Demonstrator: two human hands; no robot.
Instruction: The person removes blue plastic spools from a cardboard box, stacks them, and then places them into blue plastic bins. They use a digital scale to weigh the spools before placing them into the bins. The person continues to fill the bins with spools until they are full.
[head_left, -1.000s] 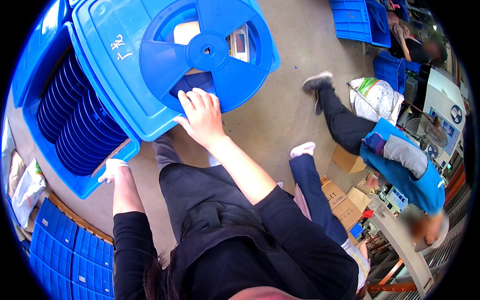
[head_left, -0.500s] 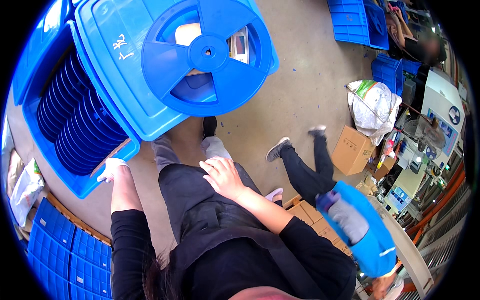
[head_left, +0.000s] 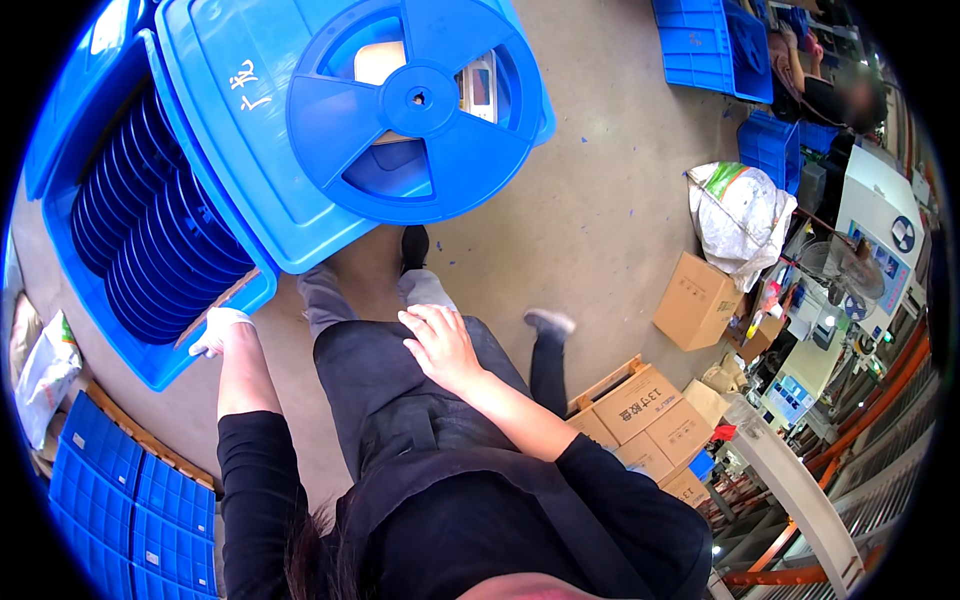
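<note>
My left hand (head_left: pixel 222 331), in a white glove, is closed over the near rim of a blue crate (head_left: pixel 160 374). Stacked on edge in that crate are dark blue reel discs (head_left: pixel 165 262), in two rows. My right hand (head_left: pixel 441 347) is bare, lying on the dark apron (head_left: pixel 370 385) over my lap, fingers stretched out and holding nothing. Ahead of me a large blue reel flange (head_left: pixel 480 150) with cut-out windows lies on a blue lid (head_left: pixel 225 130). Through its windows show a small scale (head_left: pixel 481 88) and a pale object I cannot make out.
Stacked blue crates (head_left: pixel 130 500) stand at lower left near a white sack (head_left: pixel 50 375). To my right are cardboard boxes (head_left: pixel 640 415), a single carton (head_left: pixel 697 302) and a white woven sack (head_left: pixel 742 220). A passing person's leg (head_left: pixel 548 365) shows beside me; another person (head_left: pixel 840 100) sits at far right.
The person in blue on my right has walked mostly out of view, uncovering the cardboard boxes. My view has shifted slightly; both my hands keep their places.
</note>
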